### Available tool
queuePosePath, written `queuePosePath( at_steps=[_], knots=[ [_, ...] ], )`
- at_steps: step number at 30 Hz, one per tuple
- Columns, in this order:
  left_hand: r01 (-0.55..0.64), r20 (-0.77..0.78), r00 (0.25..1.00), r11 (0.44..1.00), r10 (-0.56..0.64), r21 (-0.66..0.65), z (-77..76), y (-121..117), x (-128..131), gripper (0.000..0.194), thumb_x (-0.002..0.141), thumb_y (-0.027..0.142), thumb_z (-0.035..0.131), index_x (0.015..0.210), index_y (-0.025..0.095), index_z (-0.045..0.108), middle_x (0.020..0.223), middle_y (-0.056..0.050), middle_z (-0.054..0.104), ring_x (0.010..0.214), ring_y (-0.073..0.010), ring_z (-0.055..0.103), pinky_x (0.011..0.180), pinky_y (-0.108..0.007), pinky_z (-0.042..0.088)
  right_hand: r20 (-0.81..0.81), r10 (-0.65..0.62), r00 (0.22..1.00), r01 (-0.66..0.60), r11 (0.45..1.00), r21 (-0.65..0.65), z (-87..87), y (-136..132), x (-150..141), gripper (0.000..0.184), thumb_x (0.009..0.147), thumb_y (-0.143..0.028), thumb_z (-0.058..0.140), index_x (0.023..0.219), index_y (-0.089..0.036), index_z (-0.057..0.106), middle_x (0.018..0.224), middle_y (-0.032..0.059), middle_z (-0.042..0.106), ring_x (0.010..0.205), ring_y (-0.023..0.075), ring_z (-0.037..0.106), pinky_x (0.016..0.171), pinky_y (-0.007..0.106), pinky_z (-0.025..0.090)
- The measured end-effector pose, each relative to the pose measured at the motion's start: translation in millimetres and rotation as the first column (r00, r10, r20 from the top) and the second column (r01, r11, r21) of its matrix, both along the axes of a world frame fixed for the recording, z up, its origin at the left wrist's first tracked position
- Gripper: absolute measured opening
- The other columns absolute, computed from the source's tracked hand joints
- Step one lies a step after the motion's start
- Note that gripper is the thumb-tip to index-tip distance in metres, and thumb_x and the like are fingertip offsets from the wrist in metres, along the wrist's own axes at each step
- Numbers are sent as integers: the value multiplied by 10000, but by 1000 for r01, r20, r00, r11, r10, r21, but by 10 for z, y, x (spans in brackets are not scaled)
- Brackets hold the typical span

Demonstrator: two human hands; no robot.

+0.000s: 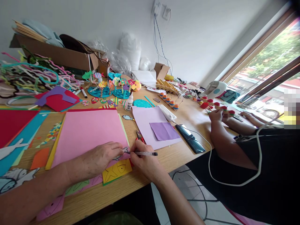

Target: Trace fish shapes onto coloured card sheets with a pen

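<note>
My right hand (143, 158) is closed round a pen (147, 153), its tip hidden near the lower right corner of a pink paper sheet (91, 131). Close by, my left hand (106, 156) lies flat over a small grey-and-white fish cutout (126, 150), which shows partly beyond the fingertips. Below them is a yellow piece of paper (117, 171) with a fish outline drawn on it. Red-handled scissors (140, 136) lie just beyond my right hand. To their right, a purple square (164, 131) rests on a lilac sheet (145, 118).
A glue bottle (128, 102) stands behind the sheets, near finished paper fish (103, 89). A dark glossy case (190, 139) lies at the table's front edge. Pipe cleaners (39, 73) are heaped at left. At right, another person's hands (217, 115) hold small red-topped pieces; a white cable (234, 184) hangs there.
</note>
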State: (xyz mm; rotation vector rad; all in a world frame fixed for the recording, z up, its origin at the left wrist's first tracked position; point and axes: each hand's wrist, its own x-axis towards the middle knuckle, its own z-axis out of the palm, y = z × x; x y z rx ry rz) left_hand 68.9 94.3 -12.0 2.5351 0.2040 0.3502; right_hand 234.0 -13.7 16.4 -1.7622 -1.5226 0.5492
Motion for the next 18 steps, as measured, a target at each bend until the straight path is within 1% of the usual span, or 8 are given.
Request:
queuePosePath(
  at_steps=[3, 7, 9, 13, 18],
  knots=[
    [13, -4, 1000, 1000, -13, 11, 20, 6, 2, 234, 921, 73, 404, 972, 186, 603, 988, -36, 629, 925, -173, 583, 839, -272, 457, -16, -1, 1000, 1, 1000, -1, -12, -2, 13, 126, 680, -96, 482, 636, -212, 461, 568, -49, 480, 516, 115, 420, 507, 214, 292],
    [15, -20, 1000, 1000, -15, 9, 33, 2, 4, 243, 926, 65, 396, 994, 174, 602, 1012, -48, 625, 948, -179, 579, 855, -278, 448, -112, -13, 994, 13, 1000, -2, -28, -1, 34, 116, 674, -101, 464, 647, -214, 469, 553, -57, 472, 494, 112, 422, 475, 204, 294],
    [14, -23, 1000, 1000, -14, 7, 20, 3, 2, 249, 932, 60, 391, 993, 175, 603, 1013, -47, 620, 952, -177, 574, 860, -275, 440, -128, -13, 992, 12, 1000, -3, -32, 1, 40, 119, 667, -96, 460, 647, -213, 473, 552, -56, 476, 490, 112, 426, 468, 201, 298],
    [12, -13, 1000, 1000, -12, -6, -13, 8, -1, 249, 936, 57, 394, 979, 184, 604, 1010, -35, 613, 948, -172, 563, 850, -272, 433, -87, -7, 996, 8, 1000, 8, -42, 10, 44, 121, 663, -92, 460, 638, -210, 471, 551, -56, 474, 497, 110, 423, 480, 201, 300],
    [11, -22, 1000, 1000, -12, -22, 2, -2, 3, 214, 942, 73, 416, 944, 163, 611, 975, -44, 607, 918, -181, 560, 825, -281, 434, -46, 1, 999, 0, 1000, 18, -43, 8, 34, 115, 665, -95, 463, 640, -207, 474, 556, -55, 469, 508, 109, 417, 497, 203, 298]
  ],
)
